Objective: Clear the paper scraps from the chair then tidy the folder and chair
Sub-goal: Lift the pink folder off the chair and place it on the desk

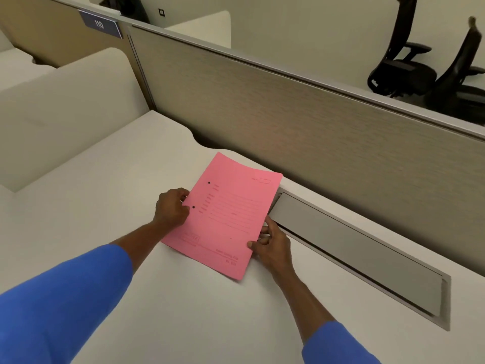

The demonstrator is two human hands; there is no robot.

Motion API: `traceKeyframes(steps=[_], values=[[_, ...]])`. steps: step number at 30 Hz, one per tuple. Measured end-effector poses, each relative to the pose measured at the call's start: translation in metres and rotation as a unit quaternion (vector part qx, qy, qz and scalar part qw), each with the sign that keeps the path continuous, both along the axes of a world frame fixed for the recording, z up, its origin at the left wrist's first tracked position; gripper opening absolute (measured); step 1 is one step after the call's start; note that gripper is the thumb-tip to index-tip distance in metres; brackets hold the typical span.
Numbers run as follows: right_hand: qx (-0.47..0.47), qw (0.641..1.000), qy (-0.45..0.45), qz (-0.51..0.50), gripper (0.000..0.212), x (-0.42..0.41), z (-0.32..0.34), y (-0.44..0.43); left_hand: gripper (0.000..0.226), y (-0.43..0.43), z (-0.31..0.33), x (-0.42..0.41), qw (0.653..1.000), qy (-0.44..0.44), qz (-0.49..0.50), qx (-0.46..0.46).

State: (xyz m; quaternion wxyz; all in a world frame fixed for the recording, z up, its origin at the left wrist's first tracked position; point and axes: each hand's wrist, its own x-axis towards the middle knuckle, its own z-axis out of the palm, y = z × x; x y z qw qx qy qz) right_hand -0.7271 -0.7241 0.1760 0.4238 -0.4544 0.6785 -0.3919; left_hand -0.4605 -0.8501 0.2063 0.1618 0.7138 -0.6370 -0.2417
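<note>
A pink folder (225,214) lies closed on the white desk (105,206), its printed front up and two punch holes near its left edge. My left hand (170,208) grips that left edge by the holes. My right hand (273,245) pinches the right edge near the lower corner. Both arms wear blue sleeves. No paper scraps show, and the chair I work at is out of view.
A grey cable flap (354,253) is set into the desk right of the folder. A tan partition (288,106) runs along the back, with a sign reading 110. Two black office chairs (425,69) stand beyond it. A cream side panel (65,114) rises at left.
</note>
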Motion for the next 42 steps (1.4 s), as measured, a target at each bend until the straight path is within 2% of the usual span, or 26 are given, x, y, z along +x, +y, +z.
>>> traceKeyframes(steps=[8,12,15,18,23,34,37,40,42], values=[[0.000,0.999,0.024,-0.035,0.069,0.013,-0.017,-0.031,0.052,-0.045,-0.019,-0.008,0.999,-0.037,-0.009,-0.022],[-0.011,0.995,0.085,-0.053,0.044,0.021,-0.022,-0.038,0.048,-0.056,-0.026,-0.013,0.998,-0.048,-0.010,-0.026],[-0.007,0.991,0.120,-0.066,0.037,0.026,-0.021,-0.042,0.047,-0.062,-0.027,-0.020,0.997,-0.071,-0.027,-0.023],[0.006,0.986,0.145,-0.080,0.036,0.031,-0.020,-0.046,0.051,-0.066,-0.023,-0.027,0.995,-0.094,-0.041,-0.010],[0.037,0.977,0.184,-0.105,0.035,0.042,-0.019,-0.053,0.042,-0.071,-0.025,-0.036,0.986,-0.146,-0.075,0.002],[0.074,0.963,0.229,-0.121,0.038,0.052,-0.022,-0.062,0.043,-0.072,-0.029,-0.039,0.982,-0.171,-0.086,-0.006],[0.076,0.961,0.236,-0.120,0.040,0.054,-0.023,-0.062,0.050,-0.072,-0.026,-0.037,0.980,-0.173,-0.096,0.005],[0.075,0.957,0.252,-0.118,0.049,0.055,-0.021,-0.055,0.074,-0.066,-0.021,-0.036,0.982,-0.165,-0.087,0.008],[0.069,0.957,0.257,-0.115,0.057,0.054,-0.019,-0.045,0.075,-0.058,-0.018,-0.034,0.982,-0.170,-0.082,-0.007]])
